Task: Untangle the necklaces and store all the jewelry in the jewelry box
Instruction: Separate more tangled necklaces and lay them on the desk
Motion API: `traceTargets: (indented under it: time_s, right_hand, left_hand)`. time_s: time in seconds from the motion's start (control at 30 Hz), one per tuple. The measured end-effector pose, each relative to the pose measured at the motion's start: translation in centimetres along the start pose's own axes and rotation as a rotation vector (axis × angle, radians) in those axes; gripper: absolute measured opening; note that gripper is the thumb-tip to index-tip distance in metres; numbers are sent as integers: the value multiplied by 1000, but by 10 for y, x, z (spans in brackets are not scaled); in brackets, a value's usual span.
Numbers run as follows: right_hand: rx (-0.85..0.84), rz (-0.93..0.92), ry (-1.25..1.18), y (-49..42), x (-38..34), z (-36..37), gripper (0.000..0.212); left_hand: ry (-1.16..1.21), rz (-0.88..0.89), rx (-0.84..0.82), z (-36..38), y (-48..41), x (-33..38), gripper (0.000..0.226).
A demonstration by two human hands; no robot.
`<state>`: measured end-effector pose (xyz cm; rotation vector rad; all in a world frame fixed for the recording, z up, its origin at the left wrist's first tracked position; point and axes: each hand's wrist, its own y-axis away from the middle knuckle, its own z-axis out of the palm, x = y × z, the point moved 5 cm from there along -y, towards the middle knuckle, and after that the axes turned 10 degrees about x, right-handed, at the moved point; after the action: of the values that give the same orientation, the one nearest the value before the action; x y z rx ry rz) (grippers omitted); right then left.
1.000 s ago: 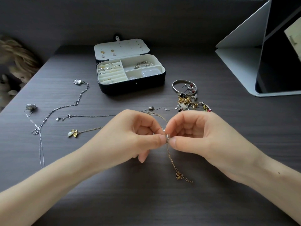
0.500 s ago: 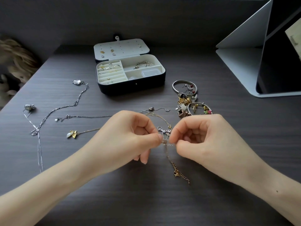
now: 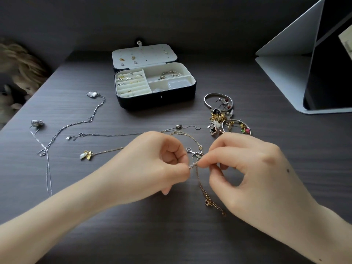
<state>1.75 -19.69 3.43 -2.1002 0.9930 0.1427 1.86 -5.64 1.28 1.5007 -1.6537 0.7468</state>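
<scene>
Dark wood-grain table (image 3: 247,235) carries every item inspected. We record the left hand (image 3: 158,164) pinching a small silver knot of chain (image 3: 193,165) between thumb and forefinger, with its remaining fingers curled into the palm. The right hand (image 3: 253,176) pinches the same knot from the opposite side, so the 2 sets of fingertips nearly meet. A silver antler-shaped pendant (image 3: 194,152) sits just behind the pinch. A gold chain (image 3: 202,189) runs from the knot toward us and ends in a clasp on the table beside the right hand. The jewelry box (image 3: 158,101) stands open behind the hands, well apart from them, its lid (image 3: 144,54) folded back with stud earrings pinned to it. Its left section holds rings (image 3: 129,78) in padded rolls, and a silver bracelet (image 3: 169,75) lies in the rear right compartment. To the right of the box we note a loose heap of small pieces (image 3: 219,119) with 2 bangles (image 3: 207,97) (we cannot tell whether the pieces are linked). On the left lie a silver necklace (image 3: 76,124), a thin silver chain (image 3: 114,134) and a gold leaf pendant (image 3: 87,155), all outside the box.
</scene>
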Motion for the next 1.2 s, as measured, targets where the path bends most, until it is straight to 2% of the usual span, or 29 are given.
traceTargets:
  time_s: [0.23,0.4,0.63,0.73,0.87,1.2]
  right_hand:
    - [-95,42,-144,-2,3,2,22]
    - [-99,50,-192,-2,4,2,18]
    - [18,-91,-46,2,-2,2,19]
    - [19,-150,31,4,-5,7,20]
    - [-41,-181,95,5,-5,13,15]
    - [-298,-169,196,8,-3,16,14]
  left_hand:
    - [25,52,19,-1,-2,5,18]
    - [55,42,24,-1,-1,5,16]
    - [96,-53,31,0,-1,1,14]
    - [89,-55,51,0,-2,0,14]
    - [44,-18,79,0,0,2,21]
    - [-106,47,129,-3,2,6,18]
